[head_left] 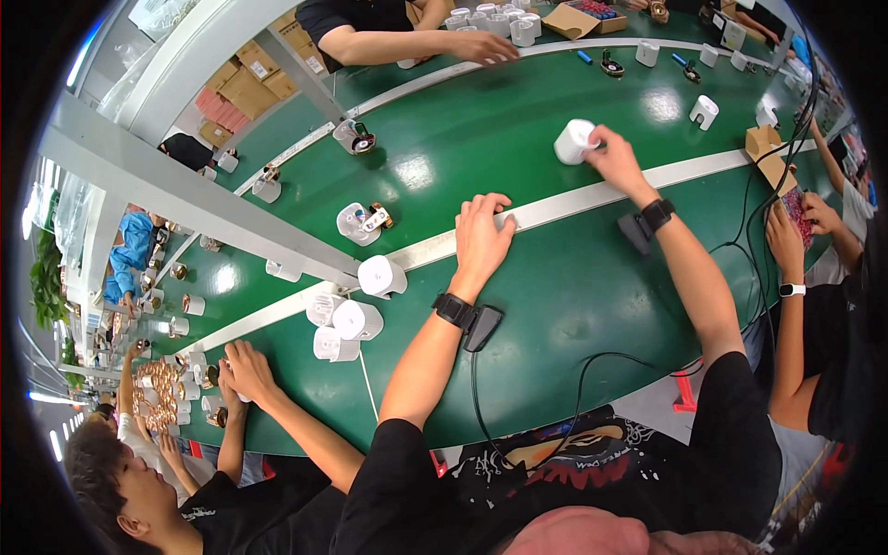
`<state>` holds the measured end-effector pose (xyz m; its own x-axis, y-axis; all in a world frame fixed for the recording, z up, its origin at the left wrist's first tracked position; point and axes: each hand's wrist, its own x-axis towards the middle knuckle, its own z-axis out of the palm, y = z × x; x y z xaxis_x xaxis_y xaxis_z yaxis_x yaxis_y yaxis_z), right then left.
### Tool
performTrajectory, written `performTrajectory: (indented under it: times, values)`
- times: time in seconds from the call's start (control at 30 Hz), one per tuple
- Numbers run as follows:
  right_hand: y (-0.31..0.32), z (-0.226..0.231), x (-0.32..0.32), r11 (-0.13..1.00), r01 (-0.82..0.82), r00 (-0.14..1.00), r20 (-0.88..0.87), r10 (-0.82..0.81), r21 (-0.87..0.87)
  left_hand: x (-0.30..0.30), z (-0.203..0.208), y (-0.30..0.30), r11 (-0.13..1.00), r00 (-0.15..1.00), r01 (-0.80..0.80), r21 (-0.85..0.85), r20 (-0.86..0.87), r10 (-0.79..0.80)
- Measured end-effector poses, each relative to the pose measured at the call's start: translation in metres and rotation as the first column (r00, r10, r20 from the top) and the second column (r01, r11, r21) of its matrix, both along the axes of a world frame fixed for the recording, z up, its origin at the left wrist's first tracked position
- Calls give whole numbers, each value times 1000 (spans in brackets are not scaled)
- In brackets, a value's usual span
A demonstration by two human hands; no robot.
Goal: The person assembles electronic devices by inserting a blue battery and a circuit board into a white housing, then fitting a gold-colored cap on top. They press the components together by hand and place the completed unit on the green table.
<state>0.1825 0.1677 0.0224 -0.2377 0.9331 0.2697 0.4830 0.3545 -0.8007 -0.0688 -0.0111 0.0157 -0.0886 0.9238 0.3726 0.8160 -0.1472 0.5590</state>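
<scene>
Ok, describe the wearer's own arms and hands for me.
The left hand and right hand are ungloved. A black left wrist strap and a matching right wrist strap each sit beside a dark, boxy module; a thin black cable runs from the left one. The left sleeve and right sleeve are plain black and short, leaving the forearms bare.

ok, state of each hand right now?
Left hand: open, fingers loosely bent, holding nothing, on the white rail.
Right hand: grip closed on the side of a white cup.
</scene>
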Motion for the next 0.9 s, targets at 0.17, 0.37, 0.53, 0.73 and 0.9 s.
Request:
performTrajectory:
  times: [0.17,0.37,0.53,0.73,0.9]
  values:
    - [-70,6,-50,914,-373,917,-217,336,-158,5,12,-2,997,895,-20,75,445,-15]
    - [-122,-12,-75,811,-554,801,-389,456,-188,-2,14,-7,975,818,211,-74,559,-135]
    - [-132,-8,-62,877,-479,847,-249,470,27,-2,5,-2,985,822,168,46,545,-166]
    - [-128,-17,-58,869,-494,850,-220,479,-18,-8,11,-9,973,910,169,155,354,-215]
    - [-134,-8,-61,892,-406,881,-346,323,-201,-2,19,-11,969,897,170,180,379,-228]
